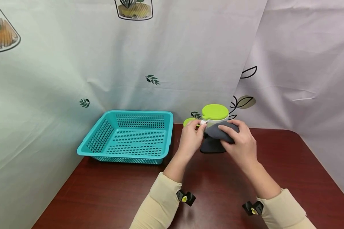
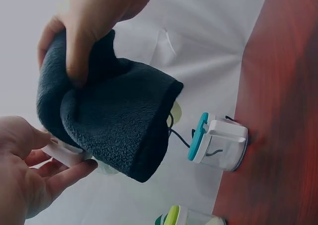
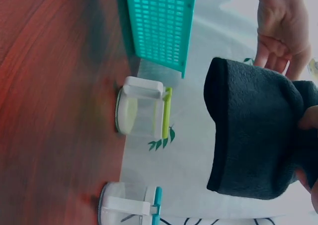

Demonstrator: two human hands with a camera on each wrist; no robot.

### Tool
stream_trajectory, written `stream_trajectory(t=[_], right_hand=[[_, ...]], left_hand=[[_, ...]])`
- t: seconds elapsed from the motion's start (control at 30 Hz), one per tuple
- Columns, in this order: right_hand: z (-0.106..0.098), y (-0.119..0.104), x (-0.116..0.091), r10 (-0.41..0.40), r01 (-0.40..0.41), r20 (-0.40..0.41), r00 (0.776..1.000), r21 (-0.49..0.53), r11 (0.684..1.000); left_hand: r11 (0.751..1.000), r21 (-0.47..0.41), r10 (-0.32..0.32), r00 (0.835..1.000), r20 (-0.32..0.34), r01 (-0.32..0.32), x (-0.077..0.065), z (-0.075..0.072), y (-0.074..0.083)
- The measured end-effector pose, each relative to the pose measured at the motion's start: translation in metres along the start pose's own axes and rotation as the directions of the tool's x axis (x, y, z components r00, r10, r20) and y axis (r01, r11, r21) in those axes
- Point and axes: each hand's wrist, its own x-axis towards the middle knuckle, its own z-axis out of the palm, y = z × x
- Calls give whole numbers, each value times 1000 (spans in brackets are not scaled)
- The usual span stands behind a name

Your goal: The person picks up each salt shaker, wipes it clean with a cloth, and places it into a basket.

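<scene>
My left hand [image 1: 190, 138] holds a clear jar by its white handle [image 2: 67, 153]; the jar's lime-green lid [image 1: 215, 111] faces up in the head view. A dark grey cloth [image 1: 222, 132] is bunched against the jar's side, gripped by my right hand [image 1: 242, 143] with the thumb on its near face. One end of the cloth hangs down toward the table. In both wrist views the cloth hides most of the jar's body.
A second jar with a green lid [image 1: 190, 121] stands at the table's back edge, partly behind my left hand. A jar with a teal lid [image 2: 199, 135] stands nearby. The turquoise basket [image 1: 167, 140] sits on the left of the dark red table [image 1: 117, 194]. A printed curtain [image 1: 189, 57] hangs behind.
</scene>
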Motion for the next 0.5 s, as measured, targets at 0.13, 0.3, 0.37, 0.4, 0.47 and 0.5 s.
stream_trajectory(t=[0.13, 0.3, 0.37, 0.4, 0.47, 0.5], right_hand=[[2, -2, 1, -21, 21, -41, 999, -2, 1000], [4, -5, 1, -39, 39, -84, 996, 3, 999], [5, -6, 1, -47, 47, -88, 995, 0, 999], [5, -7, 2, -51, 51, -88, 995, -1, 999], [6, -7, 1, -57, 57, -80, 995, 2, 998], [6, -7, 1, -58, 59, -73, 996, 4, 998]], left_hand=[[1000, 22, 20, 1000, -2, -20, -1, 0, 1], [999, 34, 23, 1000, 3, -23, -1, -1, 2], [999, 32, 22, 1000, 3, -22, -2, -2, 3], [999, 28, 21, 1000, 2, -21, -2, -3, 3], [1000, 13, 19, 1000, -3, -19, -2, -5, 3], [1000, 9, 18, 1000, -8, -18, -2, -7, 4]])
